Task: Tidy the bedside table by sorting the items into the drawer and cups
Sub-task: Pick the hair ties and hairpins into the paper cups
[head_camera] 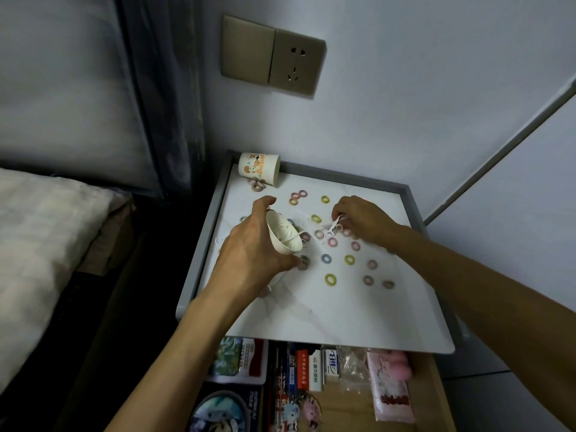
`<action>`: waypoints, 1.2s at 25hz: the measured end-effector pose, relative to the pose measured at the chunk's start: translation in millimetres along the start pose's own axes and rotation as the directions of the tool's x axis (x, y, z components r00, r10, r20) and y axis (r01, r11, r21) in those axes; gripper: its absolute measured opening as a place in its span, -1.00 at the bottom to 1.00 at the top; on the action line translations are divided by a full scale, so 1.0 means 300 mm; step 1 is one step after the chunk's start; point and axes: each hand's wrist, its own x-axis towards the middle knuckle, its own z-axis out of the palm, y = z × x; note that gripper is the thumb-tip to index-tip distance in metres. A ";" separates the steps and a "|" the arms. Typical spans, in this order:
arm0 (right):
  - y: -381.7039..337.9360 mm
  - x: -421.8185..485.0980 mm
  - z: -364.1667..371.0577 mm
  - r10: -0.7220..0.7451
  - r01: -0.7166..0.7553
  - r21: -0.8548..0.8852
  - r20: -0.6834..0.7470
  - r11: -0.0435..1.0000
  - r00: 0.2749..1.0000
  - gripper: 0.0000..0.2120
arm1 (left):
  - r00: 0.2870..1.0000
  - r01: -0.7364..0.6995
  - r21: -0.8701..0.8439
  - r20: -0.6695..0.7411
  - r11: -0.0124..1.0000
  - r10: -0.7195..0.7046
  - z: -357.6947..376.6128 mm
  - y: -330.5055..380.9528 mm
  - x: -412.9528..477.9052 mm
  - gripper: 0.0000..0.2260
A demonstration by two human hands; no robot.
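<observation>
White paper cup (282, 233): gripped round its wall by my left hand (249, 247) and tipped sideways, mouth facing my right hand. A few white picks lie inside.
Right hand (358, 218): fingertips pinch one of the white picks (335, 226) off the worktop (343, 316), just across from the cup's mouth.
White picks: thin and stiff-looking, and too small to identify. I judge them near weightless and slippery on the smooth top, so they are best nipped at a slender end, one or two at a time.
Cup handling: light, with a thin paper wall that I expect would crush. I would hold it gently round the middle.
Coloured rings (330, 279): scattered around and nearer than my right hand, some tangled with the picks. They look soft and stretchy, so I could pinch one anywhere on the loop.
Printed cup (258, 168): beyond my left hand at the far corner, with rings at its foot.
Drawer (343, 400): open beneath my forearms, holding packets and boxes.
</observation>
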 end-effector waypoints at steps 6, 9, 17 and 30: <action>0.019 -0.063 -0.021 0.083 -0.084 0.001 0.090 0.997 0.992 -0.97 | 1.000 -0.013 -0.003 0.013 1.000 0.013 -0.001 0.010 -0.012 -0.14; 0.034 -0.094 -0.023 0.140 -0.145 0.079 0.065 0.986 0.988 -0.95 | 0.999 -0.026 -0.010 0.022 1.000 0.026 -0.002 0.011 -0.018 -0.14; 0.067 -0.092 -0.030 0.237 -0.239 0.134 0.030 0.962 0.971 -0.91 | 1.000 -0.017 -0.020 0.011 1.000 0.017 -0.008 0.012 -0.019 -0.15; -0.053 -0.044 -0.040 -0.106 0.099 0.069 0.120 0.993 0.987 -0.74 | 1.000 -0.018 0.003 0.011 1.000 0.018 -0.008 0.003 -0.011 -0.15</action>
